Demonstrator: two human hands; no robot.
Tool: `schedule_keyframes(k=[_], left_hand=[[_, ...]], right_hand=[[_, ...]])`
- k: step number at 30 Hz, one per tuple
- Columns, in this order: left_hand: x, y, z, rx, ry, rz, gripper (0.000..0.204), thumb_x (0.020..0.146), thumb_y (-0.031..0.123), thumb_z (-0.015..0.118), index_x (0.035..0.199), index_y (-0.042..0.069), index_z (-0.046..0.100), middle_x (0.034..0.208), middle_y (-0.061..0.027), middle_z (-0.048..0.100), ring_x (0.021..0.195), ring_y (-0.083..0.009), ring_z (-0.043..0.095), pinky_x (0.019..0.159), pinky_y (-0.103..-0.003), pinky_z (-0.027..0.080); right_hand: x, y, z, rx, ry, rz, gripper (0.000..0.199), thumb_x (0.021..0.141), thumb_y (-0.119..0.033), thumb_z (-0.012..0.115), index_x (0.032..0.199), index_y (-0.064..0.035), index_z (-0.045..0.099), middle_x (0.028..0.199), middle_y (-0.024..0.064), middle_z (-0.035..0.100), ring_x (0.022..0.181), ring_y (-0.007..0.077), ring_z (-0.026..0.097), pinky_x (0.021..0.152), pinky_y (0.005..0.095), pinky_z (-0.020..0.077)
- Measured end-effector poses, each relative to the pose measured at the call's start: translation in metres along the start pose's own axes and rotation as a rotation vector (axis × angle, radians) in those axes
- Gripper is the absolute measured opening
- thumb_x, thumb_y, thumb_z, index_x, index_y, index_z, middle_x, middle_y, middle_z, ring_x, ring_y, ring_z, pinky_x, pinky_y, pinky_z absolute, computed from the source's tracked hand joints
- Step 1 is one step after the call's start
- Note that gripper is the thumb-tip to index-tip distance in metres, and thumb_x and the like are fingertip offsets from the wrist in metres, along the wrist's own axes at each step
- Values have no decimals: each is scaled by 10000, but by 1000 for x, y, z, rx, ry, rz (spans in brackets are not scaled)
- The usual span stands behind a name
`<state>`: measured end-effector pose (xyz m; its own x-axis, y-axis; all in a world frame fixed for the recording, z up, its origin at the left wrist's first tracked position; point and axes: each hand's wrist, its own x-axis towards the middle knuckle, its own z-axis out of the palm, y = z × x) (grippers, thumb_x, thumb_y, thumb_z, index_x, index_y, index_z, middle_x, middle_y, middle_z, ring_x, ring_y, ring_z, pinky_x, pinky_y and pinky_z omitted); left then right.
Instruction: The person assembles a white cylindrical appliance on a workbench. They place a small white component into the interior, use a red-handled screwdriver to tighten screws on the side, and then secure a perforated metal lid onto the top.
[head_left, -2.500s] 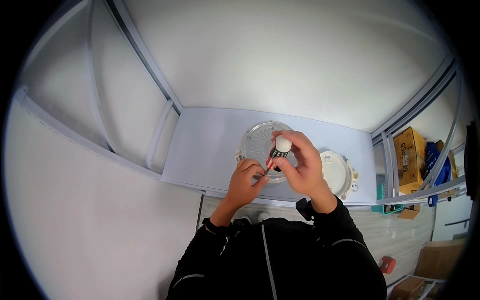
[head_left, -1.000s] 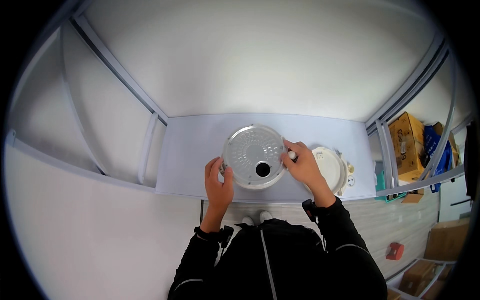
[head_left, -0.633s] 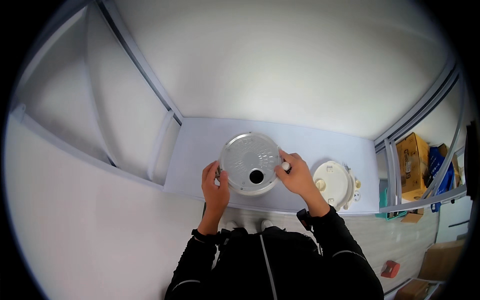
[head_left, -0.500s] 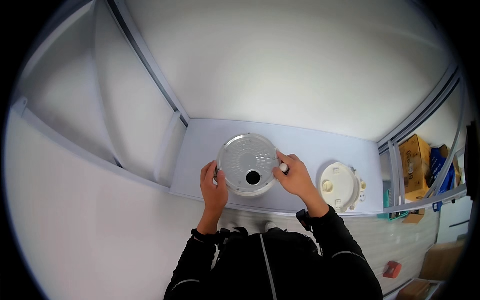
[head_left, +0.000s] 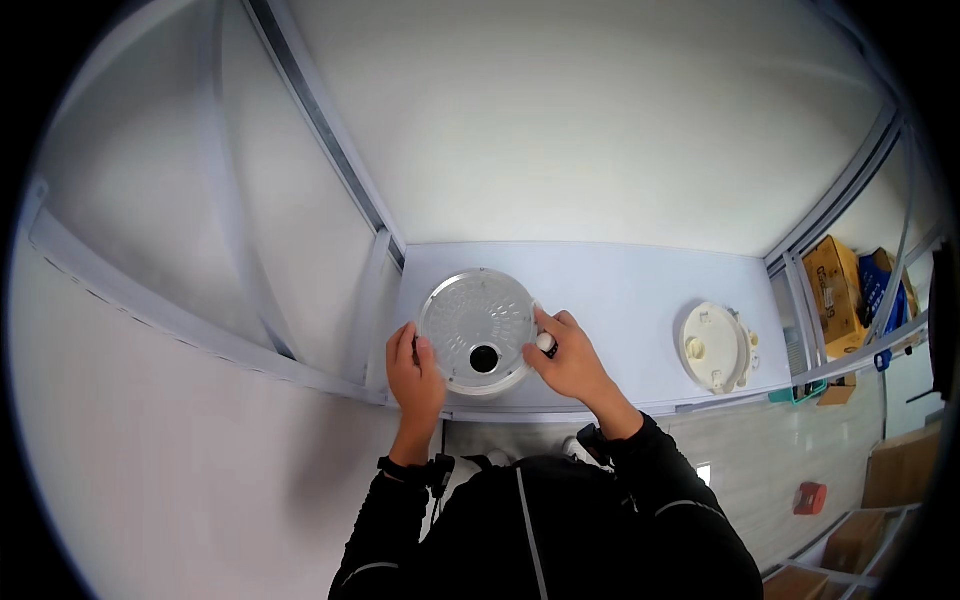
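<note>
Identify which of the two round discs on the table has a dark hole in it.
The grey disc between both hands; the cream disc lies apart to the right.

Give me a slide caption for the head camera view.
Both hands grip a round translucent plastic disc on a pale table; cream round cover alongside.

white worktop (head_left: 620, 290) against a white wall | cream round disc (head_left: 712, 346) lying flat near its right end | yellow carton (head_left: 833, 283) and blue pack (head_left: 882, 283) on shelving beyond | small red object (head_left: 810, 497) on the floor, possibly a box | brown cardboard boxes (head_left: 900, 468) at lower right
</note>
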<state>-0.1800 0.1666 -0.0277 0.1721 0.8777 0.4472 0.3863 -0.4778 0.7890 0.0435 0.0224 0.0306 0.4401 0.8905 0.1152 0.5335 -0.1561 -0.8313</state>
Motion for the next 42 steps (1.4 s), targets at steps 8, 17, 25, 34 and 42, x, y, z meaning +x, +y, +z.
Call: schedule_keyframes(k=[8, 17, 25, 34, 42], left_hand=[[14, 0, -6, -20, 24, 57, 313, 1049, 192, 615, 1254, -35, 686, 1259, -191, 687, 1057, -365, 677, 945, -461, 527], [22, 47, -13, 196, -22, 219, 310, 1063, 178, 594, 1272, -21, 707, 1314, -143, 677, 1071, -298, 656, 937, -426, 531], [7, 105, 29, -47, -214, 64, 374, 1072, 205, 615, 1367, -14, 680, 1204, -124, 670, 950, -286, 691, 833, -381, 563], [-26, 163, 110, 86, -394, 168, 431, 1070, 232, 602, 1432, 0, 636, 1124, -138, 678, 942, -321, 688, 840, -423, 557], [-79, 170, 206, 154, -604, 101, 475, 1071, 259, 600, 1481, 20, 591, 1169, -130, 682, 1023, -339, 688, 876, -454, 558]], right_hand=[[-11, -14, 9, 107, 89, -3, 619, 897, -232, 773, 1410, 86, 636, 1097, 203, 663, 872, 328, 682, 819, 397, 563], [-33, -30, -19, 75, 210, 22, 607, 892, -207, 772, 1394, 108, 636, 1042, 232, 689, 884, 354, 698, 837, 402, 562], [-62, -22, -83, 64, 312, 90, 584, 893, -201, 766, 1377, 104, 649, 1021, 217, 690, 877, 351, 700, 832, 401, 560], [-87, 42, -161, -17, 370, 189, 600, 883, -219, 776, 1385, 85, 652, 1040, 239, 704, 917, 381, 710, 856, 429, 565], [-107, 132, -214, -121, 322, 298, 614, 857, -219, 801, 1376, 76, 655, 1099, 283, 723, 1018, 433, 722, 900, 468, 566]])
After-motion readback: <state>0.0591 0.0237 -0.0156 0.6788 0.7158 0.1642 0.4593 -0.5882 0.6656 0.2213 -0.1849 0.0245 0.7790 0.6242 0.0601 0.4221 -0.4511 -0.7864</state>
